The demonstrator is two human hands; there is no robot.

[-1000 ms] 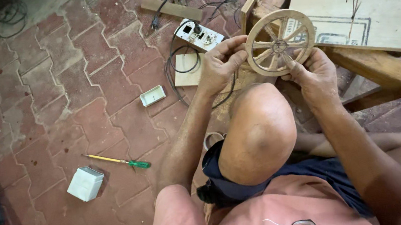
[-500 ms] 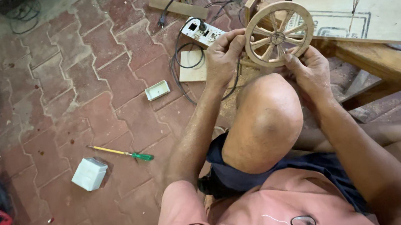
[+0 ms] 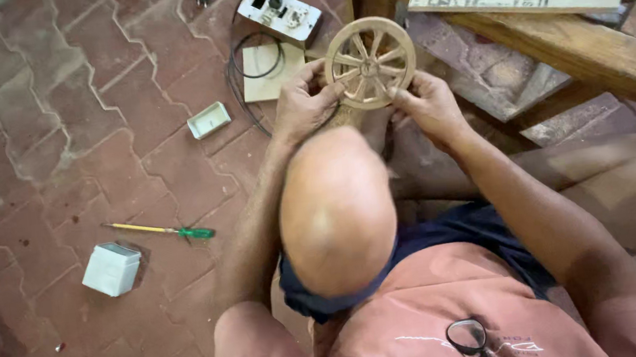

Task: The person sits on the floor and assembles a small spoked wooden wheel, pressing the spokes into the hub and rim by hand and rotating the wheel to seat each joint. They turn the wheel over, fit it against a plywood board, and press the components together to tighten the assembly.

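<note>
A: What did we have in our hands?

B: One small round wooden spoked wheel (image 3: 369, 62). We held it up above our raised knee (image 3: 335, 208), in front of the wooden beam (image 3: 558, 43). Our left hand (image 3: 305, 106) gripped its left rim with fingers curled around the edge; our right hand (image 3: 428, 106) pinched the lower right rim. Both hands were closed on that one wheel.

A: And on the red brick floor (image 3: 47, 113)?

B: We counted one white switch box with a black cable (image 3: 279, 14), one pale flat square board (image 3: 271, 72) just beside it, one small white rectangular tray (image 3: 209, 121), one screwdriver with a yellow shaft and green handle (image 3: 162, 230), and one white plastic cube-shaped box (image 3: 111, 268) near the screwdriver.

A: Anything else?

B: One pair of black-rimmed glasses (image 3: 471, 344) hung on our salmon shirt (image 3: 399, 329).
</note>
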